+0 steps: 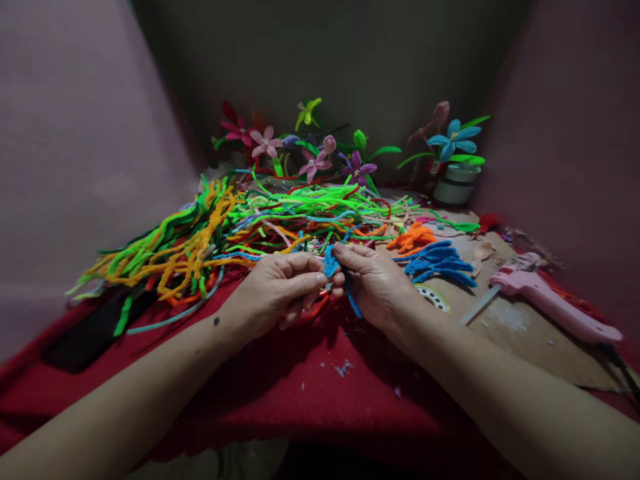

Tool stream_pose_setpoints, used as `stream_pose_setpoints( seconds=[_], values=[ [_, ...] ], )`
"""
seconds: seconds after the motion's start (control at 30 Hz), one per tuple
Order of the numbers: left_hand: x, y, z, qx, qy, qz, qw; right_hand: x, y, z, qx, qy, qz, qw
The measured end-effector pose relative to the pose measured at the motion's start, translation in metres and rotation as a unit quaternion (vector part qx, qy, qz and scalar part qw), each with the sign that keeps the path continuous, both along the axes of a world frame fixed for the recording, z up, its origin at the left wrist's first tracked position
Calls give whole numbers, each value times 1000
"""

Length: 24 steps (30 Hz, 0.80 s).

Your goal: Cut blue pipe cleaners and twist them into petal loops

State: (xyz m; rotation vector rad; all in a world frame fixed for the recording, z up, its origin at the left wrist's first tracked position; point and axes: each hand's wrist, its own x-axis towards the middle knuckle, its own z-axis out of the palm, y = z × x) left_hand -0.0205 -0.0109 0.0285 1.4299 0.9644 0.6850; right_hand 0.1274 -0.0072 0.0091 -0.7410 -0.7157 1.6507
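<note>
Chenille [331, 262] seemingly bridges left grip [275, 283] and right grip [375, 280].

I classed the site as a small handicraft workspace; whether it belonged to a home or a workshop, I could not determine. Indicators were as follows. A table with red cloth [310, 413] spanned the lower frame, with plain wall surfaces [75, 113] at left and right. A heap of multicoloured fuzzy stems [200, 247] extended from left to centre. Fuzzy flowers [454, 141] stood from upper centre to upper right. At right, I noted a pink glue gun [555, 300] on cardboard [540, 360]. Small scraps [344, 368] dotted the cloth at lower centre.
</note>
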Motion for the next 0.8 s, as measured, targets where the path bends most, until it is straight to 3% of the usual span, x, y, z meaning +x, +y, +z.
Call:
stream_pose_setpoints(
  seconds=[0.2, 0.8],
  values=[
    [1, 0, 0, 10, -1, 22, 1000, 1, 2, -1, -21, 23, 2, 1000],
    [-11, 9, 10, 13, 63, -24, 998, 5, 2, 7, -3, -31, -42, 999]
  ],
)
